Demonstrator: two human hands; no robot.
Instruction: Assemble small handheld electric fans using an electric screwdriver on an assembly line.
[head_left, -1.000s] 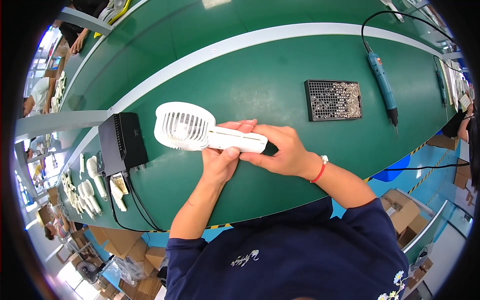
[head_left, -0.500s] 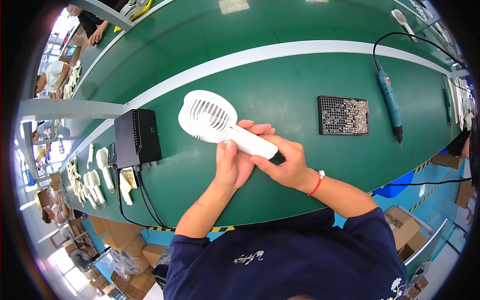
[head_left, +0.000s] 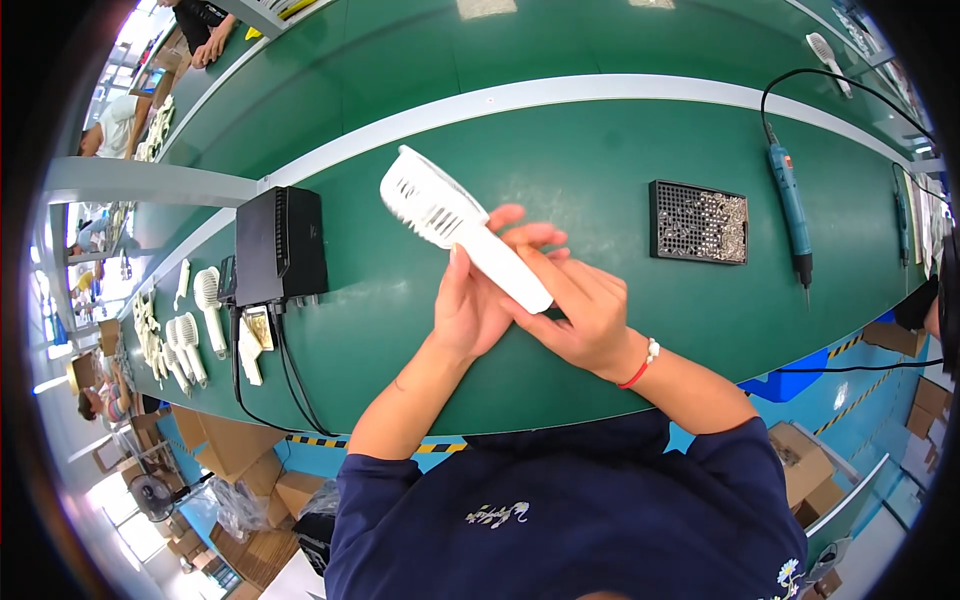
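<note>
A white handheld fan [head_left: 470, 236] with a slatted round head is held over the green workbench, tilted on its side with its head toward the far left. My right hand [head_left: 585, 310] grips the lower end of the handle between thumb and fingers. Around the neck is my left hand [head_left: 470, 305], its thumb against the near side and its fingertips showing beyond the handle. The left palm is partly hidden behind the fan.
To the right lie a black tray of small screws [head_left: 698, 222] and a blue electric screwdriver [head_left: 789, 215] on a cable. A black box [head_left: 279, 247] with cables stands left, beside several white fans [head_left: 209, 305]. A pale rail [head_left: 560, 92] crosses the bench behind.
The fan has rolled in my hands, so its head now shows more edge-on instead of its slatted face. Both hands still hold it in about the same place.
</note>
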